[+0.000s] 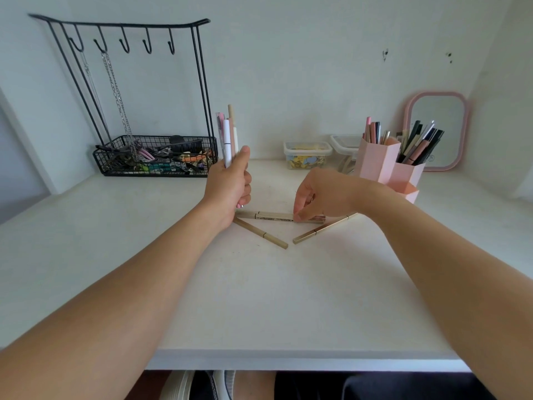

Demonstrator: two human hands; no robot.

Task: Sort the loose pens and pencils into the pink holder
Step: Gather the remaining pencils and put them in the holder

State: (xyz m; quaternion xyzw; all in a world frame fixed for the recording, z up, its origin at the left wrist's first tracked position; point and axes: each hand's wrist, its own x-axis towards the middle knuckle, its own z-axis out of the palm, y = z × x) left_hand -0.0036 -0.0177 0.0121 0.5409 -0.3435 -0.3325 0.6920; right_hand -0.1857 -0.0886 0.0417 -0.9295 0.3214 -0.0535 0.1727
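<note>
White surface (259,284) is lying under both my arms. My left hand (229,189) is gripping a bundle of pens (227,140) upright. My right hand (314,194) is pinching a gold pencil (274,216) lying flat; the pink holder (386,163) is standing just beyond it.

- The right hand (313,194) hides the right ends of the gold pencils (274,216) it pinches.
- The wire basket (155,157) holds a jumble too small to identify.
- Both forearms run off the near edge.
</note>
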